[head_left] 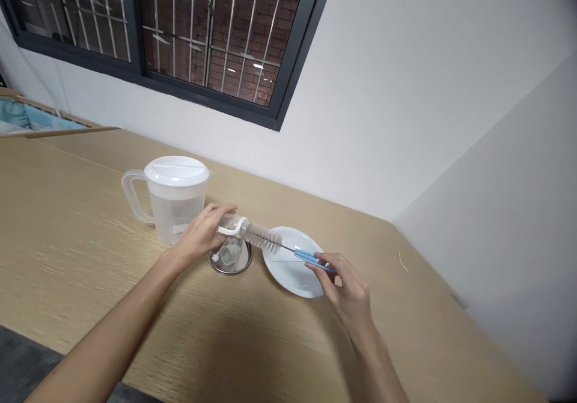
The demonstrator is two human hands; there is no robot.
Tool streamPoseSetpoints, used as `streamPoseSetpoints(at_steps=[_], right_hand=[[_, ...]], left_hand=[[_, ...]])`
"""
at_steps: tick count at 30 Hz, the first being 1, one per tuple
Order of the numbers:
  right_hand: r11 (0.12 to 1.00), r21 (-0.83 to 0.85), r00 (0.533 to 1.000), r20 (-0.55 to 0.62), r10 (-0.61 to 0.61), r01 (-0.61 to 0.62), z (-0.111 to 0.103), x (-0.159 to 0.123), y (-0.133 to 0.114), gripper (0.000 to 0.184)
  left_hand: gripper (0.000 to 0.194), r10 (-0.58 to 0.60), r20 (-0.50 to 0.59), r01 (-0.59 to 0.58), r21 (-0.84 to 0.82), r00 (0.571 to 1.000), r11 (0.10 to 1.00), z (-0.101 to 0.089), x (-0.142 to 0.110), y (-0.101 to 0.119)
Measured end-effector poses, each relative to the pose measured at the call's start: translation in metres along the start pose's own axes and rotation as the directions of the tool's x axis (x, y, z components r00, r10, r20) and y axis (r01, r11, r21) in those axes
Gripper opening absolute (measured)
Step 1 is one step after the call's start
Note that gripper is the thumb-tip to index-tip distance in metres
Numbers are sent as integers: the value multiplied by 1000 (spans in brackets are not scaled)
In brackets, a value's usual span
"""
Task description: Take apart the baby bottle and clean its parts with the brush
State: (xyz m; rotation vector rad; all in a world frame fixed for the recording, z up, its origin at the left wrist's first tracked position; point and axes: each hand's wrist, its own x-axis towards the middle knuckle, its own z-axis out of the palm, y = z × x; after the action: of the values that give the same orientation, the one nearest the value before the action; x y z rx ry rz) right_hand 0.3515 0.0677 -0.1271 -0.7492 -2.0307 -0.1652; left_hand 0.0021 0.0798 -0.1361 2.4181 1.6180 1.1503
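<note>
My left hand [208, 230] is closed around a clear bottle [231, 221] with a white ring-shaped piece at its mouth. The bottle lies tilted on its side, its mouth facing right. My right hand [346, 289] pinches the blue handle of a bottle brush [265, 237]. The brush's pale bristles are at the bottle's mouth; how far they reach inside is hard to see. Under the brush is a white plate [293, 283]. Below my left hand sits a small round metal dish [241, 269] holding a clear plastic cup-like part [229, 254] and a small white piece.
A translucent pitcher [178, 204] with a white lid stands behind my left hand, its handle to the left. A thin pale strip [402, 261] lies on the wooden table [189, 343] at the right. White walls and a barred window [211, 36] rise behind.
</note>
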Motion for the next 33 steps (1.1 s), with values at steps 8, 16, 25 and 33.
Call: streamPoseSetpoints(at_steps=[8,16,25,33], right_hand=[[965,50,965,59,254,-257,-2,-1,-3,18],[947,71,949,3,314,-313,2,2,-7,24],[969,-163,981,-9,-192,188,-1,-1,-1,35],[991,-71,994,-27,109,-111,2,-1,-6,19]], left_hand=[[51,46,30,-47,27,998,999,2,-1,-2],[55,33,59,-33,-4,998,999,1,-1,4],[60,35,58,-33,-32,998,999,-1,0,-5],[53,53,-7,-53,24,999,998,2,-1,-5]])
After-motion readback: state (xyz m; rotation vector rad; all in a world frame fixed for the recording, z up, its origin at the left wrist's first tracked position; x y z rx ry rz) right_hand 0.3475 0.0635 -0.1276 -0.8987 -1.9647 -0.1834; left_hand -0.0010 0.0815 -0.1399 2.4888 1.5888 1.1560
